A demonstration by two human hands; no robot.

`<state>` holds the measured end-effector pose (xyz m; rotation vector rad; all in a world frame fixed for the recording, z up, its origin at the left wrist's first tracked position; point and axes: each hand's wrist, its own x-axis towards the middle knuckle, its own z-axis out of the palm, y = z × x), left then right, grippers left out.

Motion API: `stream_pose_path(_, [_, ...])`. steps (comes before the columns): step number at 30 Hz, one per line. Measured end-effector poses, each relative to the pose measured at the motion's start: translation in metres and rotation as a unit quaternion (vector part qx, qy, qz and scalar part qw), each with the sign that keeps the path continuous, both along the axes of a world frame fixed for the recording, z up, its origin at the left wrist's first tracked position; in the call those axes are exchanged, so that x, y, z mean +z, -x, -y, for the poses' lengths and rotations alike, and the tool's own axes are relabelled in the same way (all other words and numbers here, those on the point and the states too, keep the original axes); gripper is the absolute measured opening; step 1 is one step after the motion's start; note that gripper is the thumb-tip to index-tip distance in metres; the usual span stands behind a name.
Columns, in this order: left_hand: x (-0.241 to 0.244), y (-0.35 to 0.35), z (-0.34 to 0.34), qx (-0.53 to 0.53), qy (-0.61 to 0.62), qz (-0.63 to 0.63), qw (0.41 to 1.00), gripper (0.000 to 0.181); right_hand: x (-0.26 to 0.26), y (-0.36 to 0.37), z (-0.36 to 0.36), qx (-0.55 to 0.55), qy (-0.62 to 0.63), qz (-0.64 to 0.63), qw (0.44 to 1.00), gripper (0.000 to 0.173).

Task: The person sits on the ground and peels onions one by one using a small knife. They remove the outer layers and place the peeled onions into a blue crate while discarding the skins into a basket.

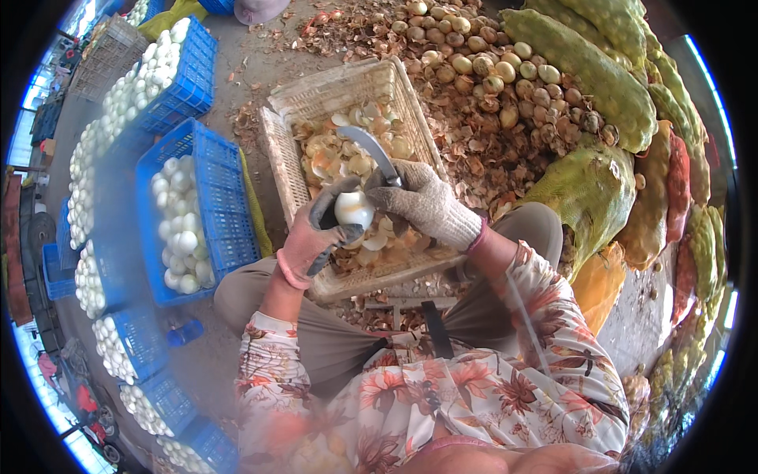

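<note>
My left hand (320, 231), in a pink glove with a dark grey coated palm, holds a white peeled onion (354, 211) between thumb and fingers. A tan streak crosses the onion's face. In my right hand (417, 195), gloved in pale knit, is a knife with a curved blade (370, 145) and a dark handle. The blade points up and to the left, away from the onion. My right thumb is close against the onion's right side; I cannot tell whether it touches. Both hands are above a worn cream plastic crate (419, 121) that holds onion skins (337, 157).
To my left stands a blue crate (228, 207) of peeled onions (183, 240), with several more filled blue crates (195, 71) beyond. Ahead on the right, unpeeled onions (503, 71) lie among loose skins. Green mesh sacks (583, 77) are piled at the right. A blue bottle-like object (185, 333) lies on the floor.
</note>
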<state>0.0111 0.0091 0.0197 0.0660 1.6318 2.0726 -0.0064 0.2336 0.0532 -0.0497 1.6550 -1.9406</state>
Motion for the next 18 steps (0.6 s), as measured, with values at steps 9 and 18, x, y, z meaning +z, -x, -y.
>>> stream_pose_path(9, [-0.003, 0.001, 0.000, 0.044, -0.011, 0.002, 0.999, 0.066, 0.007, 0.010, -0.012, -0.085, -0.089, -0.021, 0.992, 0.014])
stream_pose_path(18, [0.008, -0.001, 0.005, 0.093, -0.051, 0.024, 0.994, 0.056, -0.021, -0.016, -0.015, 0.071, -0.331, -0.499, 0.798, 0.024])
